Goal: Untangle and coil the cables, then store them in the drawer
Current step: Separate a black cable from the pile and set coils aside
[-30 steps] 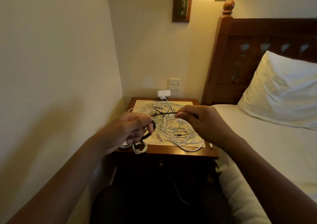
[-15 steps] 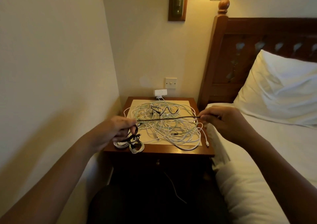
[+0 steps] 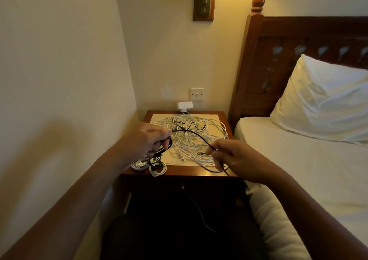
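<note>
My left hand (image 3: 146,140) grips loops of the black cable (image 3: 196,135); my right hand (image 3: 237,158) pinches its free run above the white tangle (image 3: 191,142) on the nightstand (image 3: 199,173). Small coils (image 3: 157,169) lie at its front left edge. The mark on the adapter (image 3: 185,104) is too small to read.

Bedroom – bed (image 3: 298,160), nightstand (image 3: 199,172)

Two hands (image 3: 147,140) (image 3: 239,160); one pillow (image 3: 322,100); one nightstand (image 3: 179,172)

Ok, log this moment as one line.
step: coiling black cable | left hand: grips its loops | right hand: pinches free run | white tangle: on nightstand | finished coils: front-left edge
</note>
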{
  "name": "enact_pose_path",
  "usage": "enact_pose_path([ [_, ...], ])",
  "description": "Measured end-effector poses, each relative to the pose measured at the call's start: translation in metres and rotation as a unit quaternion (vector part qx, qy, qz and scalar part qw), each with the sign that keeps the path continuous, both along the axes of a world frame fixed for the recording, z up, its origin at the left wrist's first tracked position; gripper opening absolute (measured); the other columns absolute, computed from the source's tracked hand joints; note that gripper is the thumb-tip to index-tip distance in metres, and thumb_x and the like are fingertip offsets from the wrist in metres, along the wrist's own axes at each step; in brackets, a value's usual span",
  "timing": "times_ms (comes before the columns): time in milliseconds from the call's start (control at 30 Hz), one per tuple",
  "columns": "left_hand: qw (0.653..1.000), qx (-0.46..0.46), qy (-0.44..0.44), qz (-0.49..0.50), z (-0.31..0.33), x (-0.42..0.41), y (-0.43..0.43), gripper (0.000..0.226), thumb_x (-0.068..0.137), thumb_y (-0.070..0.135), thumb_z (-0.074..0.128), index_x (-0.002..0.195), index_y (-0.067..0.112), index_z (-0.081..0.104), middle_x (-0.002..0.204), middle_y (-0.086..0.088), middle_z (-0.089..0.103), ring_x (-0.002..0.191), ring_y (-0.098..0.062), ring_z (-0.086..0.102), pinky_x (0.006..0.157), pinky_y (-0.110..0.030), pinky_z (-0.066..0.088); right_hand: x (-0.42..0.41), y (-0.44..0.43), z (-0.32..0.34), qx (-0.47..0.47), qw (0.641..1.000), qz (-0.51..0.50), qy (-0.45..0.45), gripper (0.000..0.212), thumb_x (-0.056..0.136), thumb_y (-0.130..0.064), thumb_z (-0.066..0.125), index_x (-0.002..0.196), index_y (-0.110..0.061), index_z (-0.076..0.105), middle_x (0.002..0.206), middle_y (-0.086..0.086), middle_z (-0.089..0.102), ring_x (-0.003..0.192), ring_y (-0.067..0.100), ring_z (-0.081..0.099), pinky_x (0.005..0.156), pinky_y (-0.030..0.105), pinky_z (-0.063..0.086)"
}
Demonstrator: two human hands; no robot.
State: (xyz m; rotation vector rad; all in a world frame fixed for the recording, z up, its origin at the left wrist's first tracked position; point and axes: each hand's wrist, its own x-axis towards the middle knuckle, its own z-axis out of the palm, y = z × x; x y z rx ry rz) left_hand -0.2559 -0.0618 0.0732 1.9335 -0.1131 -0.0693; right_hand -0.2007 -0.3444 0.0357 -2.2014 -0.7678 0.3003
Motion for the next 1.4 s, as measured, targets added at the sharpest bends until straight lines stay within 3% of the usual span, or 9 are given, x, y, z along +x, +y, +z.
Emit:
enact_pose_path([
  [267, 0.986, -0.141, 0.045, 0.082, -0.020, 0.012, 0.024, 0.039, 0.103, 0.031, 0.051, 0.075, 0.005, 0.057, 0.054, -0.001, 0.021, 0.042, -0.013, 0.018, 0.050, -0.031, 0.011, -0.007, 0.001, -0.004, 0.074, 0.995, -0.025, 0.054, 0.014, 0.097, -0.021, 0.067, 0.104, -0.018, 0.079, 0.086, -0.002, 0.076, 0.076, 0.014, 0.070, 0.072, 0.025, 0.059],
  [433, 0.934, -0.338, 0.090, 0.070, -0.024, 0.023, 0.023, 0.034, 0.104, 0.028, 0.048, 0.076, 0.009, 0.053, 0.044, 0.006, 0.025, 0.034, -0.006, 0.021, 0.044, -0.022, 0.011, -0.020, 0.018, -0.012, -0.039, 0.991, -0.053, -0.113, 0.015, 0.097, -0.026, 0.069, 0.109, -0.029, 0.078, 0.088, -0.021, 0.070, 0.083, -0.004, 0.061, 0.076, 0.016, 0.045],
  [633, 0.896, -0.431, 0.077, 0.076, -0.023, 0.024, 0.014, 0.033, 0.106, 0.029, 0.046, 0.082, 0.008, 0.055, 0.046, 0.006, 0.030, 0.036, -0.006, 0.028, 0.040, -0.018, 0.027, -0.032, 0.030, -0.003, -0.037, 0.980, 0.015, -0.193, 0.020, 0.101, -0.021, 0.063, 0.116, -0.022, 0.076, 0.108, -0.011, 0.072, 0.094, -0.005, 0.059, 0.079, 0.007, 0.045],
  [767, 0.861, -0.507, 0.027, 0.038, -0.013, 0.014, 0.000, 0.029, 0.100, 0.021, 0.049, 0.107, -0.004, 0.062, 0.063, -0.001, 0.044, 0.054, -0.011, 0.042, 0.051, -0.019, 0.042, -0.024, 0.033, -0.013, -0.090, 0.973, -0.048, -0.205, 0.031, 0.108, -0.029, 0.050, 0.133, -0.023, 0.067, 0.120, -0.004, 0.070, 0.103, 0.006, 0.060, 0.089, 0.022, 0.050],
  [867, 0.896, -0.439, -0.045, 0.050, -0.014, 0.017, -0.011, 0.032, 0.103, 0.017, 0.046, 0.121, -0.005, 0.061, 0.073, -0.005, 0.059, 0.065, -0.016, 0.054, 0.063, -0.024, 0.051, -0.043, 0.052, -0.015, -0.127, 0.977, 0.011, -0.170, 0.033, 0.110, -0.033, 0.042, 0.133, -0.021, 0.063, 0.115, -0.004, 0.064, 0.100, 0.010, 0.058, 0.091, 0.032, 0.052],
  [967, 0.959, -0.239, -0.112, 0.101, -0.027, 0.018, -0.020, 0.025, 0.107, 0.017, 0.045, 0.123, 0.006, 0.062, 0.080, -0.005, 0.070, 0.075, -0.019, 0.066, 0.074, -0.027, 0.055, -0.066, 0.070, -0.003, -0.112, 0.974, 0.073, -0.185, 0.032, 0.109, -0.036, 0.043, 0.134, -0.024, 0.060, 0.114, -0.006, 0.061, 0.098, 0.009, 0.055, 0.087, 0.031, 0.050],
  [1100, 0.995, -0.048, -0.078, 0.036, -0.042, 0.005, -0.024, 0.022, 0.108, 0.022, 0.047, 0.114, 0.017, 0.067, 0.085, -0.002, 0.074, 0.085, -0.016, 0.070, 0.077, -0.022, 0.053, -0.063, 0.063, 0.023, -0.059, 0.971, 0.063, -0.225, 0.028, 0.107, -0.034, 0.047, 0.125, -0.024, 0.066, 0.109, -0.011, 0.058, 0.093, 0.003, 0.055, 0.078, 0.018, 0.043],
  [1267, 0.970, -0.195, 0.058, -0.132, -0.042, -0.018, -0.034, 0.043, 0.100, 0.046, 0.047, 0.098, 0.008, 0.069, 0.066, -0.004, 0.050, 0.065, -0.019, 0.053, 0.071, -0.028, 0.044, -0.030, 0.043, 0.031, 0.022, 0.954, -0.004, -0.300, 0.012, 0.097, -0.026, 0.068, 0.103, -0.026, 0.078, 0.096, -0.016, 0.063, 0.094, 0.007, 0.055, 0.074, 0.025, 0.046],
  [1400, 0.962, -0.179, 0.095, -0.185, -0.036, -0.021, -0.033, 0.019, 0.096, 0.025, 0.060, 0.102, 0.009, 0.069, 0.076, -0.007, 0.058, 0.072, -0.019, 0.057, 0.076, -0.033, 0.045, -0.025, 0.043, 0.015, 0.044, 0.956, -0.010, -0.290, 0.015, 0.099, -0.018, 0.065, 0.108, -0.023, 0.077, 0.102, -0.015, 0.067, 0.100, 0.006, 0.058, 0.078, 0.023, 0.049],
])
